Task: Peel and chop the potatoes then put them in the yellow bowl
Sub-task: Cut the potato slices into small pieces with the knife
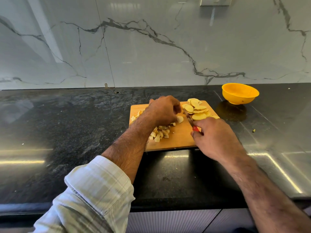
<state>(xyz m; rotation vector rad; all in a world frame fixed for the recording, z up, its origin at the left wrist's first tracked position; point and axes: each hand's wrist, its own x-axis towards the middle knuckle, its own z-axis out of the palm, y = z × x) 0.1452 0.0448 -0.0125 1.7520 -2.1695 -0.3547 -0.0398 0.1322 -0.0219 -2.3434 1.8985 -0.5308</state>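
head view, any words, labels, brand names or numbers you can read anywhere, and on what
None: no text reads anywhere in this view.
The yellow bowl is plain, with no label showing.
The wooden cutting board bears no mark.
The red knife handle is mostly hidden by the right hand; no brand shows.
The wall plate at the top edge is too blurred to tell.

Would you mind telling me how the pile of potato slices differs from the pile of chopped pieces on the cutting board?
The potato slices are broad, flat rounds, while the chopped pieces are small chunks. The slices sit at the board's far right corner, nearer the yellow bowl; the pieces lie towards the left, partly hidden under the left forearm. The slices overlap in a stack; the pieces are scattered loosely. Both are pale yellow potato resting on the wooden cutting board.
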